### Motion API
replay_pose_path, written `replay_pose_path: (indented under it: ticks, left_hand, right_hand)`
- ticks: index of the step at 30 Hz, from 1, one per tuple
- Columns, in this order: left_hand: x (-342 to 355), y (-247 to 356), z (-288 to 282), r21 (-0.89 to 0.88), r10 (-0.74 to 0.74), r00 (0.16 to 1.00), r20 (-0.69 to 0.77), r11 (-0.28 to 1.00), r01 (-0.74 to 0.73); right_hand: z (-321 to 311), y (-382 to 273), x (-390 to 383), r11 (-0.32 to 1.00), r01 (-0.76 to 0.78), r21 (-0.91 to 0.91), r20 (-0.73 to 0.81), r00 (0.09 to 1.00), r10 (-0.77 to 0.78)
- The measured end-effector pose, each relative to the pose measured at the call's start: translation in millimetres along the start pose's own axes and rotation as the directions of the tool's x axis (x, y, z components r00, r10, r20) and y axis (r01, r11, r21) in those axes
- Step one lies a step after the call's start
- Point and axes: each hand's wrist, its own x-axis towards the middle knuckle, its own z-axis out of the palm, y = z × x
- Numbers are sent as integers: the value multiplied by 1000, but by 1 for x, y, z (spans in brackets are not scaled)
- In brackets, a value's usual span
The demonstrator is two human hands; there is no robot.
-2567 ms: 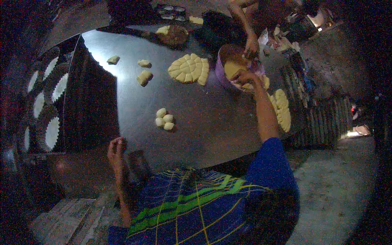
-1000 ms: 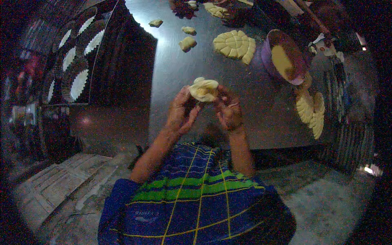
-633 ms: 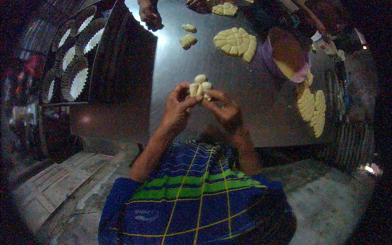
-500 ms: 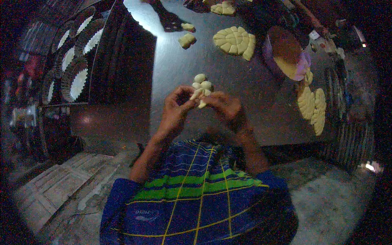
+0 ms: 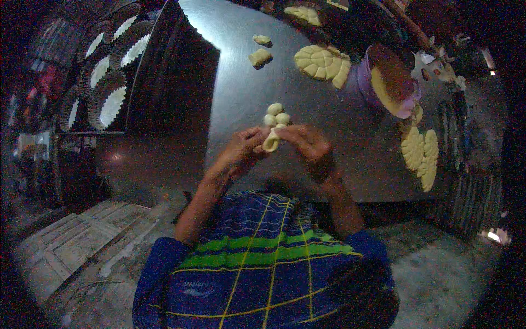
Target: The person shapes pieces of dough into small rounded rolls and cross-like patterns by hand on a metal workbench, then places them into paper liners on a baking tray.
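Observation:
Over the near part of the metal table, my left hand and my right hand meet at a small piece of pale dough. Fingers of both hands pinch it, and its lower end curls into a rounded loop. Just beyond my fingertips several small dough balls sit clustered on the tabletop. Part of the dough between the fingers is hidden. Farther off lie two loose dough lumps, and right of them a flat dough slab scored into pieces.
A purple tub with pale contents stands at the right on the metal table. More scored dough slabs lie beyond it near the right edge. Several fluted round tins occupy a dark rack on the left.
The dough piece between my fingers now shows a rounded loop. Another person's dark arm has withdrawn from the far loose lumps. The whole view has shifted slightly.

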Motion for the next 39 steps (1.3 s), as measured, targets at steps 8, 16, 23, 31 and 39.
replay_pose_path:
  ticks: [8,16,23,31,39]
  left_hand:
    - [6,-25,-6,-396,86,993,78,917,-48]
    - [-17,7,9,-16,323,942,97,946,-322]
    - [-19,14,30,365,397,911,-110,869,-334]
    - [3,-32,0,15,250,963,-95,968,-250]
    - [-13,-43,-4,527,360,930,72,778,-342]
  right_hand:
    - [23,-53,8,984,-102,-148,-199,977,72]
    - [26,-51,13,577,-614,538,-28,671,741]
    - [29,-40,1,705,-514,489,-106,767,633]
    - [32,-39,-26,981,-188,51,-100,976,192]
    - [38,-39,-36,675,-685,273,65,714,697]
